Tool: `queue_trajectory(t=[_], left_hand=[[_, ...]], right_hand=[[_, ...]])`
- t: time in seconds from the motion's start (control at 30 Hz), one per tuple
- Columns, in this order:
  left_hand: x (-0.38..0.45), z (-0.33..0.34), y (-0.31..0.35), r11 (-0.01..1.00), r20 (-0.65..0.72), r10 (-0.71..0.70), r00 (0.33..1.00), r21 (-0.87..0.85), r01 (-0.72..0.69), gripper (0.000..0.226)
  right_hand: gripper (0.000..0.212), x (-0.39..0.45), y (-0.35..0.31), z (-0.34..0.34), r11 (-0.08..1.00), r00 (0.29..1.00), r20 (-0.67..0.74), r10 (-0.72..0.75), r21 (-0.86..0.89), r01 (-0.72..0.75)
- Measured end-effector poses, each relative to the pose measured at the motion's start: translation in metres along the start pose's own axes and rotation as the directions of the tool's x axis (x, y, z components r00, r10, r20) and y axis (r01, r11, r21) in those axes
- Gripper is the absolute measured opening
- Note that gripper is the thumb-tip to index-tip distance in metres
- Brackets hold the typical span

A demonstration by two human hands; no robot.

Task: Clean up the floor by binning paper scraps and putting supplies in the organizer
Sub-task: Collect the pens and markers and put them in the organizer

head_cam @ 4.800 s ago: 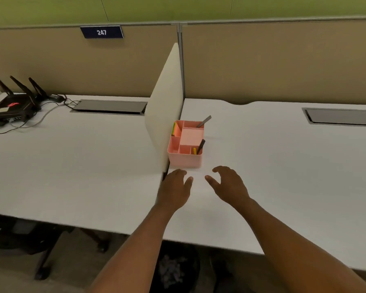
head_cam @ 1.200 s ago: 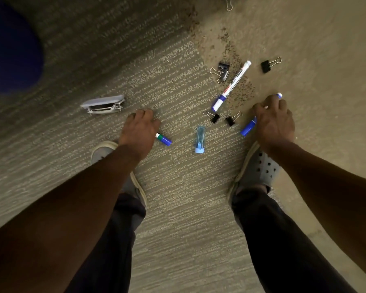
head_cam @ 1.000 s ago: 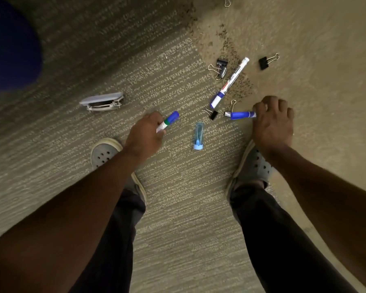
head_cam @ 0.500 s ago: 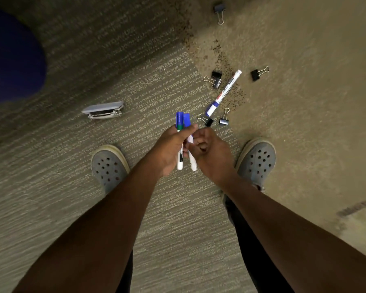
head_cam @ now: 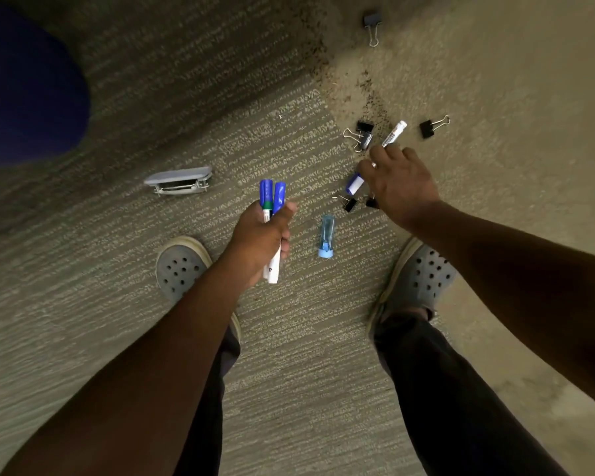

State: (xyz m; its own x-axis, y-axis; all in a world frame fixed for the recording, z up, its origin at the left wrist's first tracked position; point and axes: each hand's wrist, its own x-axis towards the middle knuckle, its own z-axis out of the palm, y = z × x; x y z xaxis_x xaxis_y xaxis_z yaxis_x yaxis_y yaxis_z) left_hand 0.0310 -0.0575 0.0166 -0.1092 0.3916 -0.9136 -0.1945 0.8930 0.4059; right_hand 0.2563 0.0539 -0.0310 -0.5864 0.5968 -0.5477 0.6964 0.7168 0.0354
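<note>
From my head camera, my left hand point(head_cam: 260, 240) at frame centre is closed around two blue-capped markers point(head_cam: 272, 214), caps up. My right hand point(head_cam: 397, 182), fingers spread and holding nothing, reaches over the third marker point(head_cam: 392, 135) on the carpet, upper right, among binder clips point(head_cam: 359, 134). It looks light, stiff and smooth, so I would pinch mid-barrel.

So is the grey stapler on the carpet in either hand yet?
No, the grey stapler lies untouched on the carpet, apart from both hands.
</note>
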Motion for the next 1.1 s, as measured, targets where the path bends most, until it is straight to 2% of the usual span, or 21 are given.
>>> queue_trajectory(t=[0.17, 0.23, 0.3, 0.4, 0.5, 0.6, 0.77, 0.93, 1.1], left_hand=[[-0.038, -0.009, 0.005, 0.995, -0.032, 0.042, 0.999, -0.089, -0.045, 0.013], [-0.069, -0.014, 0.012, 0.988, -0.016, 0.015, 1.0, -0.156, -0.017, 0.011], [-0.109, -0.021, 0.024, 0.979, -0.013, -0.002, 1.0, -0.202, -0.001, 0.009], [-0.176, -0.038, 0.054, 0.975, -0.013, 0.004, 1.0, -0.222, -0.007, 0.009], [-0.243, -0.068, 0.094, 0.974, -0.034, 0.066, 0.997, -0.213, -0.071, 0.011], [-0.316, -0.103, 0.143, 0.972, -0.028, 0.116, 0.993, -0.205, -0.119, 0.017], [-0.442, -0.152, 0.232, 0.942, -0.015, 0.212, 0.977, -0.263, -0.208, 0.025], [-0.54, -0.191, 0.308, 0.878, -0.015, 0.368, 0.93, -0.323, -0.352, 0.027], [-0.609, -0.236, 0.346, 0.853, -0.042, 0.433, 0.9, -0.305, -0.425, 0.023]], right_hand=[[0.031, -0.002, -0.002, -0.005, 0.997, 0.997, 0.006, 0.078, 0.001, -0.078], [0.024, -0.022, -0.01, -0.023, 0.986, 0.991, 0.001, 0.133, 0.102, -0.132], [0.016, -0.051, -0.024, -0.051, 0.938, 0.984, -0.022, 0.176, 0.308, -0.161], [0.024, -0.098, -0.051, -0.111, 0.834, 0.983, -0.013, 0.185, 0.53, -0.15], [0.025, -0.134, -0.077, -0.195, 0.748, 0.989, 0.093, 0.118, 0.647, -0.15], [0.037, -0.157, -0.095, -0.297, 0.675, 0.987, 0.131, 0.096, 0.72, -0.161], [0.065, -0.185, -0.124, -0.492, 0.698, 0.993, -0.039, 0.112, 0.714, -0.051], [0.064, -0.21, -0.144, -0.65, 0.663, 0.934, -0.272, 0.232, 0.747, 0.053], [0.063, -0.222, -0.169, -0.741, 0.56, 0.853, -0.4, 0.335, 0.813, 0.162]])
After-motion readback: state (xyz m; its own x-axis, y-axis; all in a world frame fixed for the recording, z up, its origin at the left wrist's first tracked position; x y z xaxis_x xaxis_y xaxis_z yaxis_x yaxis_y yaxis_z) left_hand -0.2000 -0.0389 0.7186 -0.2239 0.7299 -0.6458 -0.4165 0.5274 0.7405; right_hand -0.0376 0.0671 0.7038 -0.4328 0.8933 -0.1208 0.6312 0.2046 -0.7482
